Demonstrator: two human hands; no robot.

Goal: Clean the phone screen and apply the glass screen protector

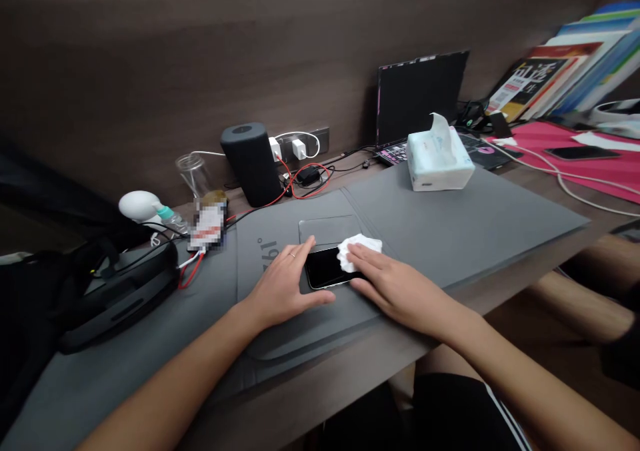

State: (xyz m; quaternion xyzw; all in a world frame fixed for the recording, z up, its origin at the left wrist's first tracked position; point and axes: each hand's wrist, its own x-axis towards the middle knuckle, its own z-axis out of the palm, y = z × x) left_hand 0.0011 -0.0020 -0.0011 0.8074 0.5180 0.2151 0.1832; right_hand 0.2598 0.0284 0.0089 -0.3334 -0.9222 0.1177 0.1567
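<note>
A black phone (325,268) lies screen-up on the grey desk mat (450,224). My left hand (285,284) braces it at its left end, with the index finger along the far edge and the thumb along the near edge. My right hand (395,284) lies flat, fingers pressing a crumpled white tissue (359,250) onto the right part of the screen.
A white tissue box (439,158) stands on the mat's far side before a laptop (425,104). A dark cylindrical speaker (250,163), chargers and red cables sit by the wall. A black bag (75,291) is at left. Books (565,71), a pink mat and another phone (575,152) lie far right.
</note>
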